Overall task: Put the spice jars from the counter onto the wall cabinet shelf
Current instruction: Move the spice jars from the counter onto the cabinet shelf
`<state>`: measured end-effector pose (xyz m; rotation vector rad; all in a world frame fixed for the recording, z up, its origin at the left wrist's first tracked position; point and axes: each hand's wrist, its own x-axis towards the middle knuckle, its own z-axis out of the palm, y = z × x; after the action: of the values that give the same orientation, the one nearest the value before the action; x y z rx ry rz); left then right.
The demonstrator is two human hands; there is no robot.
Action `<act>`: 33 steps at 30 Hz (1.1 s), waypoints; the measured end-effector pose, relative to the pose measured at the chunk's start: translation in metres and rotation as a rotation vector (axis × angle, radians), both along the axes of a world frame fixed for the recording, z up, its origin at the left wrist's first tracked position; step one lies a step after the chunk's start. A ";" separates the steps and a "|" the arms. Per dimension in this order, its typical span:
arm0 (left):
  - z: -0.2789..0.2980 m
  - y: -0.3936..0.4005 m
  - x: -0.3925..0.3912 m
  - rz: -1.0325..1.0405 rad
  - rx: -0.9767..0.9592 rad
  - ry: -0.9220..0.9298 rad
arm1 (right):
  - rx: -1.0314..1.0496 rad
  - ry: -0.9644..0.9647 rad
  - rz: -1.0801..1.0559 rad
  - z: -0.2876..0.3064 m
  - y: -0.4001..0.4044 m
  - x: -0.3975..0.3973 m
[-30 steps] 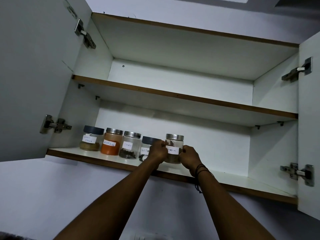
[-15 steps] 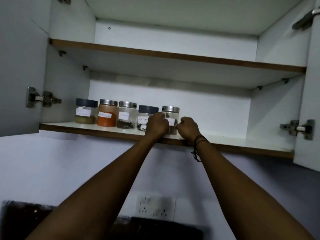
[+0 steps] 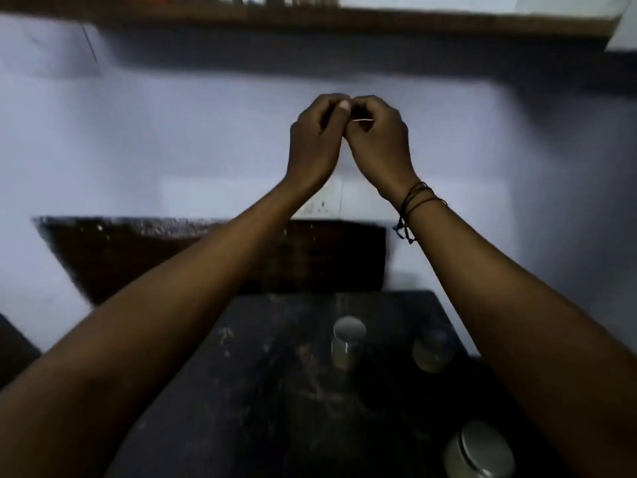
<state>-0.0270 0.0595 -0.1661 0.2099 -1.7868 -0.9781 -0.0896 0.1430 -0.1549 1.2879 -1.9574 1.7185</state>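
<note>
My left hand and my right hand are raised side by side in front of the wall, below the cabinet. Their fingers are curled and the fingertips touch; no jar is in either. A thin pale sliver shows between them, too small to identify. Three spice jars stand on the dark counter below: one with a silver lid in the middle, a blurred one with a darker lid to its right, and a silver-lidded one at the bottom right. The brown front edge of the cabinet shelf runs along the top, with only the bottoms of jars showing.
A wall socket sits behind my wrists. A dark speckled backsplash rises behind the counter. The corner of the open right cabinet door hangs at the top right. The picture is blurred by motion.
Both hands have let go of the jar on the shelf and dropped below the cabinet. The view has tilted down from the shelf to the counter.
</note>
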 end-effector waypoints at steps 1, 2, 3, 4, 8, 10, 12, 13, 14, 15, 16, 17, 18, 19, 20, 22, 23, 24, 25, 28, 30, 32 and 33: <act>-0.025 0.003 0.000 -0.011 0.035 -0.048 | 0.045 -0.036 -0.012 -0.025 0.004 0.000; -0.047 0.006 0.001 -0.017 0.062 -0.090 | 0.081 -0.067 -0.023 -0.049 0.007 0.000; -0.073 0.011 0.001 -0.023 0.075 -0.141 | 0.116 -0.095 -0.045 -0.076 0.012 0.001; -0.099 0.016 0.001 -0.031 0.077 -0.201 | 0.152 -0.126 -0.071 -0.102 0.016 0.001; -0.202 0.032 0.005 -0.094 0.091 -0.441 | 0.328 -0.256 -0.121 -0.215 0.031 0.005; -0.249 0.036 0.007 -0.166 0.064 -0.574 | 0.468 -0.317 -0.136 -0.263 0.039 0.006; -0.288 0.037 0.009 -0.217 0.008 -0.693 | 0.571 -0.348 -0.121 -0.302 0.050 0.007; -0.304 0.038 0.009 -0.225 -0.026 -0.738 | 0.613 -0.364 -0.105 -0.318 0.055 0.008; -0.318 0.038 0.010 -0.231 -0.049 -0.771 | 0.672 -0.381 -0.101 -0.331 0.058 0.008; -0.330 0.038 0.009 -0.243 -0.063 -0.792 | 0.745 -0.387 -0.120 -0.342 0.060 0.008; -0.340 0.039 0.008 -0.257 -0.074 -0.801 | 0.812 -0.384 -0.145 -0.353 0.062 0.009; -0.348 0.039 0.009 -0.270 -0.082 -0.793 | 0.856 -0.377 -0.155 -0.361 0.063 0.010; -0.356 0.039 0.009 -0.283 -0.089 -0.769 | 0.875 -0.373 -0.154 -0.368 0.064 0.011; -0.360 0.038 0.008 -0.292 -0.103 -0.730 | 0.876 -0.363 -0.150 -0.372 0.064 0.011; -0.364 0.037 0.007 -0.302 -0.114 -0.692 | 0.866 -0.348 -0.148 -0.378 0.063 0.012; -0.371 0.035 0.004 -0.280 -0.145 -0.620 | 0.841 -0.289 -0.174 -0.387 0.063 0.014; -0.375 0.035 0.004 -0.251 -0.155 -0.602 | 0.832 -0.254 -0.198 -0.391 0.063 0.016; -0.380 0.036 0.003 -0.220 -0.147 -0.600 | 0.822 -0.222 -0.225 -0.394 0.063 0.017; -0.385 0.036 0.002 -0.197 -0.115 -0.615 | 0.818 -0.195 -0.246 -0.398 0.063 0.018; -0.395 0.036 0.002 -0.196 0.127 -0.748 | 0.814 -0.205 -0.264 -0.409 0.062 0.022; -0.395 0.031 -0.002 -0.275 0.363 -0.813 | 0.809 -0.339 -0.242 -0.413 0.059 0.023; -0.390 0.027 -0.005 -0.331 0.576 -0.863 | 0.852 -0.422 -0.209 -0.417 0.055 0.021; -0.388 0.026 -0.007 -0.324 0.621 -0.894 | 0.876 -0.421 -0.204 -0.419 0.054 0.020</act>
<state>-0.0340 0.0856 -0.5546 0.8766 -2.2813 -1.8628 -0.0696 0.1969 -0.5735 0.8848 -3.1615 1.0954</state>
